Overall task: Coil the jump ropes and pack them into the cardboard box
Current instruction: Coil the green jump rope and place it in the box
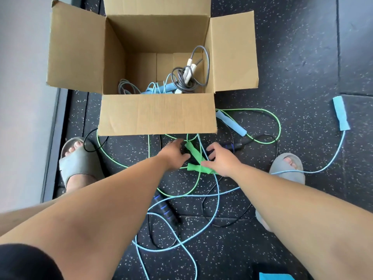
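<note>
An open cardboard box (157,114) stands on the floor in front of me. Inside lie a coiled grey rope with white handles (187,77) and a coiled light-blue rope (161,88). Below the box, loose ropes tangle on the floor. The green rope (279,126) has its two green handles (192,151) crossed between my hands. My left hand (174,152) reaches down at their left side with fingers bent, holding nothing. My right hand (222,159) hovers over their right end, fingers spread, thumb touching a handle. A light-blue rope (232,123) and a black rope (165,209) lie under and around them.
My feet in grey slippers (78,162) (288,164) stand either side of the tangle. A second blue handle (341,113) lies far right. A pale wall (20,77) runs along the left. A blue object's edge (276,276) shows at the bottom.
</note>
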